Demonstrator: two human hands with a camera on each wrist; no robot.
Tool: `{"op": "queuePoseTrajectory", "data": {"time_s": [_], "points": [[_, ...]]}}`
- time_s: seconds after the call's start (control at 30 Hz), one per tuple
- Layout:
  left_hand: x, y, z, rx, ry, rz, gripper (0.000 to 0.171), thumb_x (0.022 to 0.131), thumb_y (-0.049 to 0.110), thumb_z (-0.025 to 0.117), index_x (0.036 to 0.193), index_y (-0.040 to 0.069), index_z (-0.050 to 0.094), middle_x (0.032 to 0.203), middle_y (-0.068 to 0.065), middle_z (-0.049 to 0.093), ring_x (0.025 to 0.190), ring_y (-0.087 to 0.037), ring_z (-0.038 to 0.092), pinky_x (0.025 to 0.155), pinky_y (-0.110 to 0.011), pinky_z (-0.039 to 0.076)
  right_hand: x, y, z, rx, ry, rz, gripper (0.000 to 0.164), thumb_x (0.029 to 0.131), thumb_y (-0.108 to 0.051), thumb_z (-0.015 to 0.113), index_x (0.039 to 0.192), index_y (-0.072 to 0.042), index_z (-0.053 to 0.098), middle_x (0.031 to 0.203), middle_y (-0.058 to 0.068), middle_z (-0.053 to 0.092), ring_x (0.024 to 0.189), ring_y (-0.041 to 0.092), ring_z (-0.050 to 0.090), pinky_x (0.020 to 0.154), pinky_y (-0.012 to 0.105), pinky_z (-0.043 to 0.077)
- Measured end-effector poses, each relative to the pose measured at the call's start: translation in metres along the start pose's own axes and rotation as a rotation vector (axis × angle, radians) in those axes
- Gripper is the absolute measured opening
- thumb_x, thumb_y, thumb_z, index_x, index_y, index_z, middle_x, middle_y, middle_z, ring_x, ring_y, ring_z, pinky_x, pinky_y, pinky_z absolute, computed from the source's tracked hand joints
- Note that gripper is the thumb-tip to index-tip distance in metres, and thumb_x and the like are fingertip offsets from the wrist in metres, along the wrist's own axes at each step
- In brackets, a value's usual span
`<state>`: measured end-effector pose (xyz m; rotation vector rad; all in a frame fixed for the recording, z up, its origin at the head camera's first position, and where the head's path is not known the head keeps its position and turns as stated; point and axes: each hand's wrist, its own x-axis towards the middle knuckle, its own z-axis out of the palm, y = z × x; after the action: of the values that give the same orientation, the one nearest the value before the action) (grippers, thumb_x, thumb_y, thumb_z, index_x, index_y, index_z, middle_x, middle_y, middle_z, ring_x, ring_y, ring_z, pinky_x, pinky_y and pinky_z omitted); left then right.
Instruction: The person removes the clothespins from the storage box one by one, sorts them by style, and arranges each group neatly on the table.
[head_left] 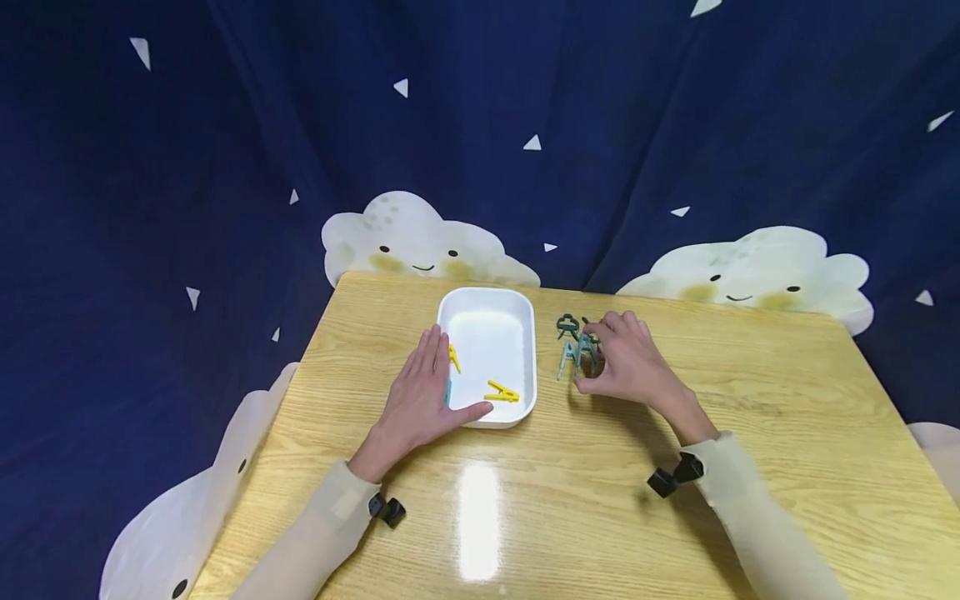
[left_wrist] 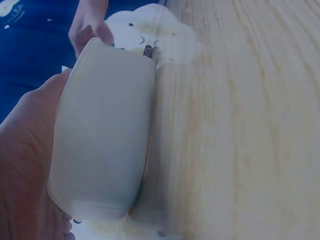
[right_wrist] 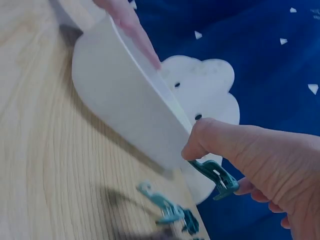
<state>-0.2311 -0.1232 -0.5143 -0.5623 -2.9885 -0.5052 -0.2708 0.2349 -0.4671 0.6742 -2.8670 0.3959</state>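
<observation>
A white plastic tub (head_left: pixel 487 333) stands on the table. My left hand (head_left: pixel 420 400) rests along its left rim with straight fingers, the thumb over the near edge. Inside the tub lie a yellow clothespin (head_left: pixel 502 392), another yellow clothespin (head_left: pixel 454 358) and a bit of something teal (head_left: pixel 447 392), these last two partly hidden by the hand. To the right of the tub, my right hand (head_left: pixel 633 367) pinches a teal-green clothespin (right_wrist: pixel 217 177) between thumb and fingers, above the table. Below it are a light teal clothespin (right_wrist: pixel 167 207) and a dark green clothespin (head_left: pixel 567 327).
The wooden table (head_left: pixel 600 517) extends to both sides and toward me. Behind it hangs a dark blue curtain (head_left: pixel 480 150) with printed clouds and white triangles. Beside the right hand, part of a further dark clothespin (right_wrist: pixel 190 222) shows.
</observation>
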Motion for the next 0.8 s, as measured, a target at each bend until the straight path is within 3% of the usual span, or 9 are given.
{"op": "queuePoseTrajectory", "data": {"time_s": [0.53, 0.8], "points": [[-0.001, 0.0, -0.001, 0.008, -0.013, 0.003, 0.136, 0.079, 0.099, 0.037, 0.166, -0.001, 0.008, 0.175, -0.016, -0.001, 0.162, -0.027, -0.001, 0.129, -0.043, 0.017, -0.022, 0.063, 0.002, 0.002, -0.078, 0.054, 0.083, 0.064, -0.041, 0.092, 0.13, 0.004, 0.068, 0.102, 0.014, 0.057, 0.092, 0.033, 0.042, 0.078, 0.046, 0.033], [-0.001, 0.001, -0.001, 0.005, -0.015, 0.0, 0.136, 0.079, 0.099, 0.037, 0.166, -0.001, 0.007, 0.175, -0.016, -0.001, 0.162, -0.028, -0.001, 0.129, -0.043, 0.017, -0.026, 0.083, 0.009, -0.005, -0.117, 0.073, 0.078, 0.063, -0.046, 0.092, 0.123, 0.0, 0.071, 0.099, 0.014, 0.055, 0.089, 0.035, 0.042, 0.074, 0.044, 0.033]]}}
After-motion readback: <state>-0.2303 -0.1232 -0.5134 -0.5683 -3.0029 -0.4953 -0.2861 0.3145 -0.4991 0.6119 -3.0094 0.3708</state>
